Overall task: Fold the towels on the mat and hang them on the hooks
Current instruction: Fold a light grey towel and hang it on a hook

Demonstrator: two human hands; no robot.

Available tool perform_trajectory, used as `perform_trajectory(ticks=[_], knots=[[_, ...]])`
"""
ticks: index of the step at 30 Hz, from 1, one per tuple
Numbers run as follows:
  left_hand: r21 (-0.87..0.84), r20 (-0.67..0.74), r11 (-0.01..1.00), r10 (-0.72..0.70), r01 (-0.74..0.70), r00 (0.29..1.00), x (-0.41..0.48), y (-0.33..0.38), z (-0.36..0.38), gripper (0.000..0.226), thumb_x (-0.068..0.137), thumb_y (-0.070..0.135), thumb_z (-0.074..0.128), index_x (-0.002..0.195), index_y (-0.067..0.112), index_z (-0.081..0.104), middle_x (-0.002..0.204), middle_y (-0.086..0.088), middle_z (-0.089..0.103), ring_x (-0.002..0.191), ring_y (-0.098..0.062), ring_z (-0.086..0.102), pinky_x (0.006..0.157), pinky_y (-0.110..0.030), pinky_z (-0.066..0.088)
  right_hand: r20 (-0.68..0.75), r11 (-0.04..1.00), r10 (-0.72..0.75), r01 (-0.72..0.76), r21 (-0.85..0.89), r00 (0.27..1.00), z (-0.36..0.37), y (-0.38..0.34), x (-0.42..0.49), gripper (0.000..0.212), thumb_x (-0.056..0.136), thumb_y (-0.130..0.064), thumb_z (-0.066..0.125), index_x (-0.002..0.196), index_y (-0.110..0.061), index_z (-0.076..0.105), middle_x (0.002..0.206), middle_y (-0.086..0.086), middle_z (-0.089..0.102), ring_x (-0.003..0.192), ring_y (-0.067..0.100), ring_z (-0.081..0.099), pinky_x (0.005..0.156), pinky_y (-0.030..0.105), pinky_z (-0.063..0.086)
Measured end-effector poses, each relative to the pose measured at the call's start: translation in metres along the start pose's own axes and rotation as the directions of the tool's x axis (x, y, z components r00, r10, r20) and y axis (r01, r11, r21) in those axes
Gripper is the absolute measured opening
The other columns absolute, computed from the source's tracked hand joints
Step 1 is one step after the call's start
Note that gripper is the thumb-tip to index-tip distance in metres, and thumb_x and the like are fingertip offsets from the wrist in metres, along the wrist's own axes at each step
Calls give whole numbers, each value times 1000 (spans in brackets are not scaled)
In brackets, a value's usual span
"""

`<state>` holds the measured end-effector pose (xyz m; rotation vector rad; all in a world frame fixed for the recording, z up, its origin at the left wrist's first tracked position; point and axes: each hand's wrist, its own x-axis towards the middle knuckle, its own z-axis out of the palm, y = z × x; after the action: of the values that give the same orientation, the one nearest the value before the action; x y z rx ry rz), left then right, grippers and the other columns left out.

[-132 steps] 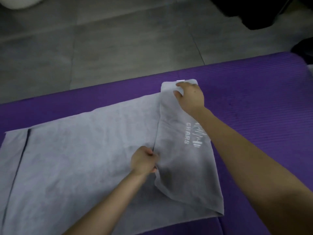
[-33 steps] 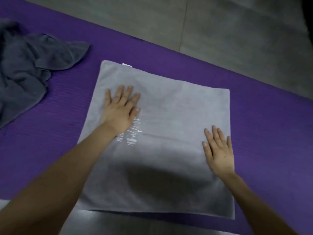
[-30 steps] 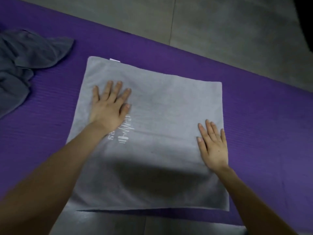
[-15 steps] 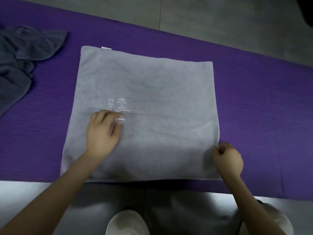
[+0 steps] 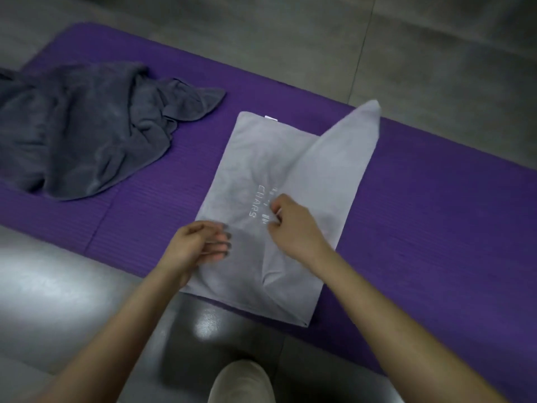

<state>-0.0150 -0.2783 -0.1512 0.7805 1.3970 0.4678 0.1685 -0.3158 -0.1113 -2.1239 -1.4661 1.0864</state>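
A light grey towel (image 5: 250,158) with white lettering lies on the purple mat (image 5: 436,228). Its right half is lifted and drawn over to the left, and the far right corner (image 5: 370,114) stands up off the mat. My right hand (image 5: 293,225) pinches the towel's lifted edge over the lettering. At the towel's near left edge my left hand (image 5: 203,245) rests with fingers stretched out flat. A dark grey towel (image 5: 87,132) lies crumpled on the mat's left end.
Grey floor tiles (image 5: 290,39) surround the mat, with a bright glare patch (image 5: 207,324) in front of it. My knee (image 5: 241,382) shows at the bottom edge. Bare mat extends to the right of the light towel. No hooks are in view.
My right hand has carried the towel's right edge up and over toward the left, halfway across. My left hand slid to the near left edge. The view swung left, showing more of the dark towel.
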Motion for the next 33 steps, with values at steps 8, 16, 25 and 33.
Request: perform_trajectory(ticks=[8,16,25,33], knots=[[60,4,996,-67,67,998,3,-10,15,16,93,16,55,97,4,65,84,-12,66,72,-21,64,65,-31,59,137,969,145,-168,180,980,19,25,16,28,90,-31,57,114,-15,59,100,2,64,81,29,68,66,37,57],[270,5,962,22,-23,1000,14,-1,31,29,92,25,55,92,-2,64,84,-20,68,70,-27,66,66,-36,59,-440,982,160,-187,-18,884,-23,32,114,28,94,-35,49,105,-13,64,106,4,67,100,23,61,72,24,38],[508,5,858,82,-73,997,28,1,45,38,69,43,77,85,15,58,72,-3,68,65,-17,67,67,-32,58,-483,931,249,-345,-119,839,-22,31,195,44,86,-46,58,111,-10,55,113,8,62,103,28,59,78,32,44],[325,178,941,41,-98,983,15,13,25,17,78,1,68,94,6,64,85,-4,59,72,-11,57,55,-23,49,-570,961,273,-198,191,775,-36,31,182,5,88,-16,53,84,-15,56,85,1,60,82,17,55,79,26,45]])
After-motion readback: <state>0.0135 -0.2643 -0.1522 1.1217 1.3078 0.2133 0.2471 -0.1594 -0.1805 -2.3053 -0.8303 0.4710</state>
